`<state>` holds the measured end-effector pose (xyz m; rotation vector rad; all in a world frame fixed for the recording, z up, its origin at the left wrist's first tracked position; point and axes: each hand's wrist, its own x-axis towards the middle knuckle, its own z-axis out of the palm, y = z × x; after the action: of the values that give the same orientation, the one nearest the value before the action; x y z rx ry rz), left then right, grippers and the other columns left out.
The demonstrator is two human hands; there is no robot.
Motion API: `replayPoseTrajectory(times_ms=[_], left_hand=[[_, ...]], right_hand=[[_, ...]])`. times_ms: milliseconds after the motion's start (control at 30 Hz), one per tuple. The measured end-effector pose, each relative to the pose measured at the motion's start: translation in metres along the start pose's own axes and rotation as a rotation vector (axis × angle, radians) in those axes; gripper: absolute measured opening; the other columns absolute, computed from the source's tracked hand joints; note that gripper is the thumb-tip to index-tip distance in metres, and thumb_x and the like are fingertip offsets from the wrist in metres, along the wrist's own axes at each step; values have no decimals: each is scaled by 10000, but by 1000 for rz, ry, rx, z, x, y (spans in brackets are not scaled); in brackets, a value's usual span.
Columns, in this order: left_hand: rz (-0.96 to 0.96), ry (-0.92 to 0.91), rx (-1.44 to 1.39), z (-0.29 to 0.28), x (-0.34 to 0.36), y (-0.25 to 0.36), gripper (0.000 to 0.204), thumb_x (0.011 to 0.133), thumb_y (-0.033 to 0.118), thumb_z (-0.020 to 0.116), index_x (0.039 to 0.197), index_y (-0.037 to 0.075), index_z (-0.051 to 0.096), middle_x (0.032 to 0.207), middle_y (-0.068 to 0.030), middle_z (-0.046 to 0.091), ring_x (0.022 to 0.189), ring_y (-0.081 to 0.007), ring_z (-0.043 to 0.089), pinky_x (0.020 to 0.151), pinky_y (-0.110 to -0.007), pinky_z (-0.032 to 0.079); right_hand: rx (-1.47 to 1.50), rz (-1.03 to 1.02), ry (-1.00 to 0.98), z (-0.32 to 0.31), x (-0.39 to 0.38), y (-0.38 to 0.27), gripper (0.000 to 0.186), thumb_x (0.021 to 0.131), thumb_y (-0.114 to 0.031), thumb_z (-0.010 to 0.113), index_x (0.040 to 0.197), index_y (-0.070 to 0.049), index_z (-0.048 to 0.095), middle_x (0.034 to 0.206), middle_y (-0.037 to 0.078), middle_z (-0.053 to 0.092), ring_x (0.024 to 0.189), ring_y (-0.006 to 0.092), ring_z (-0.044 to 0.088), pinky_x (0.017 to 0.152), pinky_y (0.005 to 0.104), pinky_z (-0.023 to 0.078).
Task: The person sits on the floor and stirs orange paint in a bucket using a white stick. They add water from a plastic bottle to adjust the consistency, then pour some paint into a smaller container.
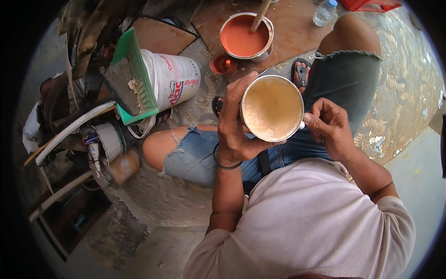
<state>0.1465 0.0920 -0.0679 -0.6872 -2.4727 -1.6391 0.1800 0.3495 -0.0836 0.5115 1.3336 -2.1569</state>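
A metal cup (272, 109) with a beige, streaky coated inside is cradled in my left hand (230, 121), fingers and thumb wrapped around its side. At the cup's right, my right hand (330, 125) pinches a small white piece (301, 124) at the rim, apparently its handle. The cup is above my bent legs in torn jeans (195, 153). Just beyond it stand a bucket of orange paint (239, 37) with a wooden stick (260, 14) in it and a small orange container (218, 65).
A green dustpan (146, 111) leans on a white paint bucket (179, 79) at left, beside a pile of pipes (69, 130) and cans (123, 169). A water bottle (324, 15) and red crate (367, 3) are at the back right, near a brown board (209, 25).
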Motion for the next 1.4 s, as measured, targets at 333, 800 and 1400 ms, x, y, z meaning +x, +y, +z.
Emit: replayPoseTrajectory(times_ms=[333, 800, 1400], left_hand=[[-287, 151, -359, -6, -36, -3, 1130, 712, 413, 994, 1524, -100, 399, 1435, -216, 575, 1285, -316, 623, 1091, -416, 504], [-313, 275, -554, -1, -44, -11, 1115, 720, 321, 1011, 1529, -70, 349, 1396, -210, 599, 1279, -294, 625, 1091, -409, 510], [-528, 769, -659, -24, -51, -21, 545, 939, 87, 815, 1386, -78, 552, 1322, -207, 634, 1220, -277, 638, 1058, -418, 536]], right_hand=[[-280, -21, -212, 14, 0, -2, 340, 1096, -316, 627, 1246, -12, 660, 879, 37, 684, 704, 97, 653, 570, 212, 460], [137, 381, -500, 52, 18, -21, 477, 1134, -448, 481, 1073, -10, 660, 950, 124, 689, 719, 193, 738, 458, 278, 558], [-1189, -368, 37, 68, 110, -61, 431, 1130, -389, 542, 940, -3, 580, 700, 31, 518, 638, 99, 494, 596, 295, 412]])
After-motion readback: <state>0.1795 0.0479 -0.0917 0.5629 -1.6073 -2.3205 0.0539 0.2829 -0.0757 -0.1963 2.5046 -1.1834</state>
